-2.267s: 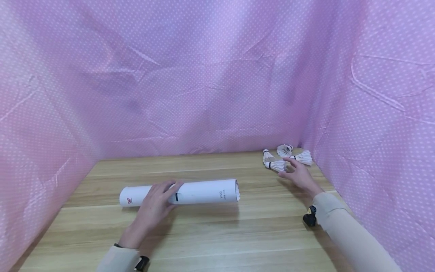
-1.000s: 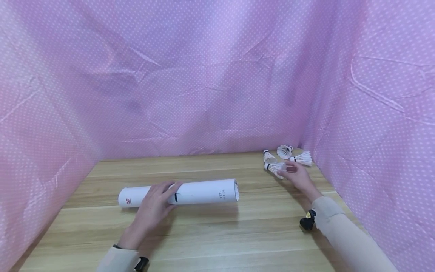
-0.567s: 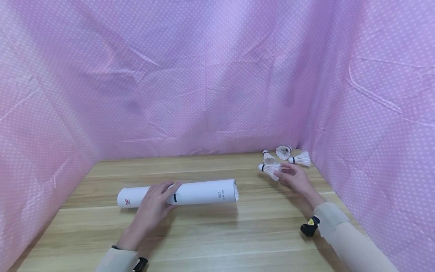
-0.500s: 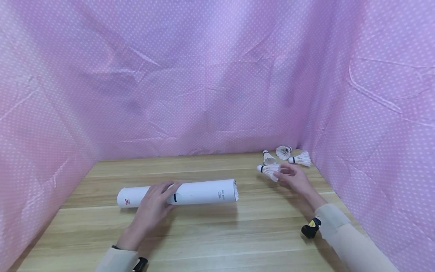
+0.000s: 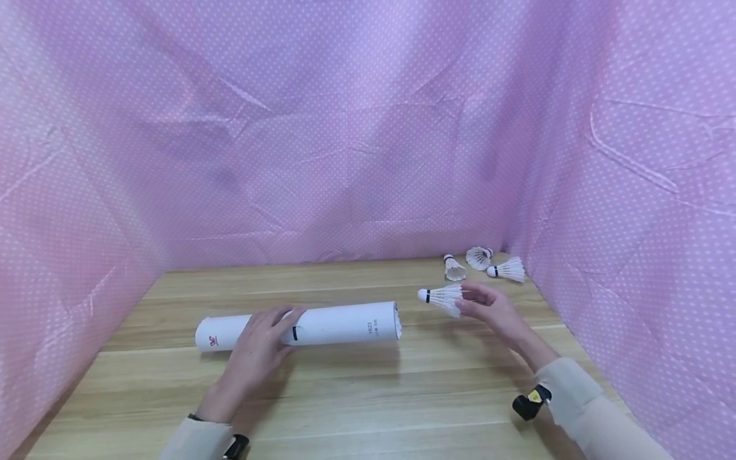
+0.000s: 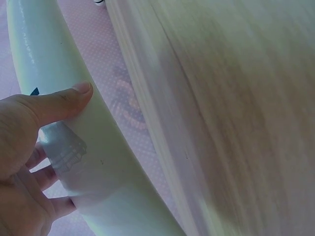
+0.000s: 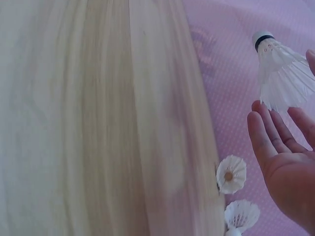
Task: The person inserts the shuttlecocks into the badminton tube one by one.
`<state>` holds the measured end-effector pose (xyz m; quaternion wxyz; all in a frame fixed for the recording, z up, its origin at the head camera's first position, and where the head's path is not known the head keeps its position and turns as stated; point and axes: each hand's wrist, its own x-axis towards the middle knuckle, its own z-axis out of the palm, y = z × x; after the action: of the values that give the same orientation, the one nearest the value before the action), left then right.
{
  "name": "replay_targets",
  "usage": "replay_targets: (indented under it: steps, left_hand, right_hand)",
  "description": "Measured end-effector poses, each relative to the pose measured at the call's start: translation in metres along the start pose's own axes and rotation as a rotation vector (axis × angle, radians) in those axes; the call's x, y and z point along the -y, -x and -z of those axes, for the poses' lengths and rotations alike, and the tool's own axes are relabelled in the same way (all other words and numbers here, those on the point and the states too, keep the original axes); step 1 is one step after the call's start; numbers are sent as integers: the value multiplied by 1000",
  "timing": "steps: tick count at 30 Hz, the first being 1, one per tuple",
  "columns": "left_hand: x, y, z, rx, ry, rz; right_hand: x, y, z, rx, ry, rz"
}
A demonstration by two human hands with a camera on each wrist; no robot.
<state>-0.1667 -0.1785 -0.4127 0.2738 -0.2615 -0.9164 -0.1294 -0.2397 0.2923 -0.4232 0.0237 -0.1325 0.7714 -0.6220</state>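
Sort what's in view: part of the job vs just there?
Part of the job:
white tube, gripped by the left hand
shuttlecock, held by the right hand
three loose shuttlecocks, probably, being the same kind

Just there:
wooden table
pink dotted cloth
black wrist devices

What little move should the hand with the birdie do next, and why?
I'd guess the right hand should bring the shuttlecock left and a bit closer to the person, to the right end of the white tube. Its cork points left, there's a gap before the tube, and the left hand is gripping the tube.
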Motion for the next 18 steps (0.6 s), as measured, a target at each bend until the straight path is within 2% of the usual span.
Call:
replay_targets:
  steps: [11, 18]
  left_hand:
    - [0, -1, 0, 13, -4, 6]
    - [-1, -2, 0, 18, -2, 10]
  right_hand:
    - [18, 13, -16, 42, -22, 58]
    - [25, 18, -26, 78, 8, 57]
